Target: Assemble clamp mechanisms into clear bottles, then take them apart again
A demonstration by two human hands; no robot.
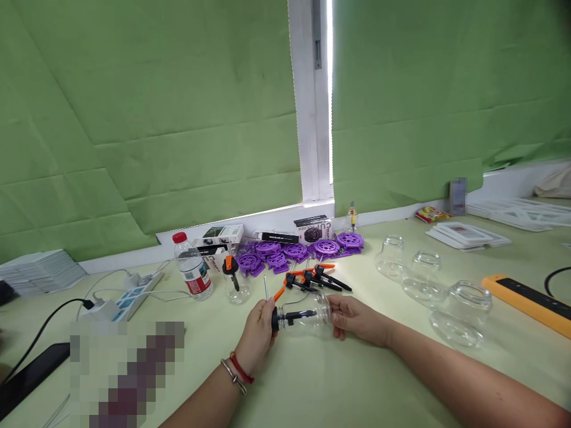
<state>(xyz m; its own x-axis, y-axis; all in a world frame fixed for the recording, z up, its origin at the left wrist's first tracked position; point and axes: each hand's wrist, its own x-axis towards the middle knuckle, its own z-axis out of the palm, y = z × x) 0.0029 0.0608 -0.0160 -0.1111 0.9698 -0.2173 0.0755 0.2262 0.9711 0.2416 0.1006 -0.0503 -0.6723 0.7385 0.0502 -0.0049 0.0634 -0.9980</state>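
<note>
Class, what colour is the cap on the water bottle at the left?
Red; the water bottle cap shows in the head view.

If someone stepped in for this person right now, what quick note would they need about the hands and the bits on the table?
Left hand: gripping the black pump head at the neck of the clear bottle, which lies sideways.
Right hand: holding the bottle's base end.
Nearby: loose orange-and-black pump heads just behind; one fitted small bottle stands further left; three empty glass jars wait at right.
Done: one bottle looks assembled.
Left: the held head looks not yet seated; three jars without heads.
</note>
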